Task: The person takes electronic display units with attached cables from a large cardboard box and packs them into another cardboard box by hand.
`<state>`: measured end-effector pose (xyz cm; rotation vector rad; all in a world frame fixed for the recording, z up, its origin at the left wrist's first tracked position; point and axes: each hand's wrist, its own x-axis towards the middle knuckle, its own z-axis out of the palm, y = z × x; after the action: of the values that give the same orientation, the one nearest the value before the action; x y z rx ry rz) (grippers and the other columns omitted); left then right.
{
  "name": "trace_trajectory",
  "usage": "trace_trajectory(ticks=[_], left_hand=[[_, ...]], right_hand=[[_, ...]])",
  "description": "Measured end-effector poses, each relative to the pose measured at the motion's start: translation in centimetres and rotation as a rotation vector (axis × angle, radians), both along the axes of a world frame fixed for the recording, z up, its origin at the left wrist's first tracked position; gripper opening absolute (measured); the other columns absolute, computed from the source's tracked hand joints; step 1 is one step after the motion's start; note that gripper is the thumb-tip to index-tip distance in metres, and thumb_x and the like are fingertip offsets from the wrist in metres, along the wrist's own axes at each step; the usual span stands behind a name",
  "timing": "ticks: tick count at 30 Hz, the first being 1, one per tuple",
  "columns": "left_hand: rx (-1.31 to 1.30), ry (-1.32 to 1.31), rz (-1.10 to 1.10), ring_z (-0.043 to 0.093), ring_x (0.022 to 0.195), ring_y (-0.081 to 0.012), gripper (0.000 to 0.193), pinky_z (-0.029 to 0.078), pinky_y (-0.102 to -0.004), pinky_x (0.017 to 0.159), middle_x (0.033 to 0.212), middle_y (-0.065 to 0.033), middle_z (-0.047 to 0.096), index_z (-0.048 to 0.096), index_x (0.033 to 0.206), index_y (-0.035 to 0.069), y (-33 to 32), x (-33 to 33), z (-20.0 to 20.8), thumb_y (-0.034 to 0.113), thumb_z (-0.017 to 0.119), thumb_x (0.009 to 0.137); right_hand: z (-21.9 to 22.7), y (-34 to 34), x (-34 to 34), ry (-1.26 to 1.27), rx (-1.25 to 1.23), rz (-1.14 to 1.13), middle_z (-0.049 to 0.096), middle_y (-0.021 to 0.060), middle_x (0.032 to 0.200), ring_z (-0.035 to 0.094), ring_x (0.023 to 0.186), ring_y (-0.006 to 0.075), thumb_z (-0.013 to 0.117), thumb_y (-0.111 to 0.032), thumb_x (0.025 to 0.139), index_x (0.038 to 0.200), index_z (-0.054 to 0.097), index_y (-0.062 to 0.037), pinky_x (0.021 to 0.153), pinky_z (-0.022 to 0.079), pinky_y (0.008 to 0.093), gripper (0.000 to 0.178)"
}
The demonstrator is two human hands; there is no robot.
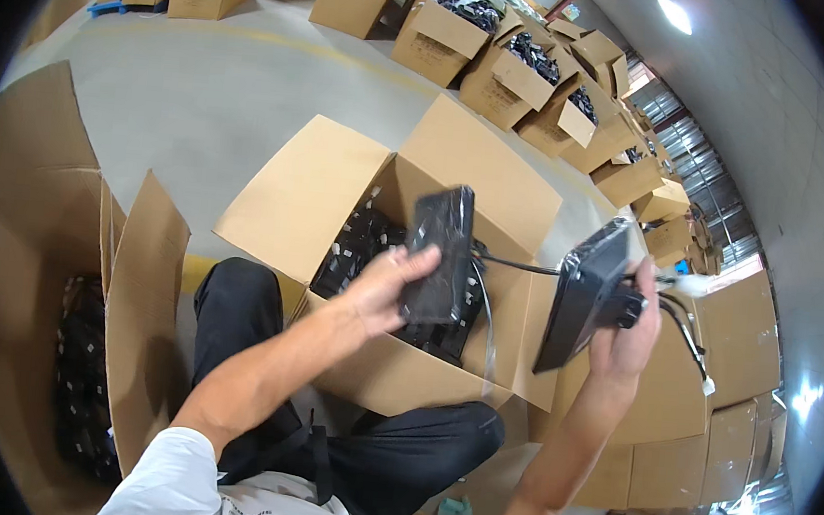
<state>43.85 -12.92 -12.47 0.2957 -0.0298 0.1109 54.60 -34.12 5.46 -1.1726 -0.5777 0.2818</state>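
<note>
Above the open cardboard box (383,255), the left hand (385,289) pinches a flat black wrapped panel (441,255), fingers curled narrowly on its edge. The right hand (629,333) grips a second black panel (583,295) (cables (687,328) trailing). Brown cartons (504,66) line the floor behind.

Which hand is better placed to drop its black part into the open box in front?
Left, probably: the left hand holds its black part right above the open box; the right hand is off beside it.
</note>
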Motion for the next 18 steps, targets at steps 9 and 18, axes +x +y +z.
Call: trace_trajectory(ticks=[9,18], left_hand=[[0.774,0.277,0.492,0.058,0.103,-0.0132,0.042,0.048,-0.0312,0.094,0.111,-0.0067,0.065,0.055,0.126,-0.001,1.7,-0.2,-4.9,0.035,0.052,0.105],[0.783,0.24,0.538,0.054,0.106,-0.0168,0.053,0.045,-0.0326,0.097,0.112,-0.0091,0.059,0.05,0.124,-0.004,-3.9,-3.9,-5.2,0.046,0.048,0.105]], right_hand=[[-14.2,2.1,-2.1,0.521,-0.063,-0.019,0.068,0.0128,0.118,0.065,0.103,0.022,0.043,-0.031,0.106,0.125,0.06,0.0051,0.094,0.051,0.0356,0.044],[-17.9,8.7,-4.4,0.255,-0.139,-0.265,0.067,0.0152,0.113,0.062,0.106,0.0228,0.048,-0.03,0.103,0.116,0.065,0.0086,0.098,0.047,0.0346,0.044]])
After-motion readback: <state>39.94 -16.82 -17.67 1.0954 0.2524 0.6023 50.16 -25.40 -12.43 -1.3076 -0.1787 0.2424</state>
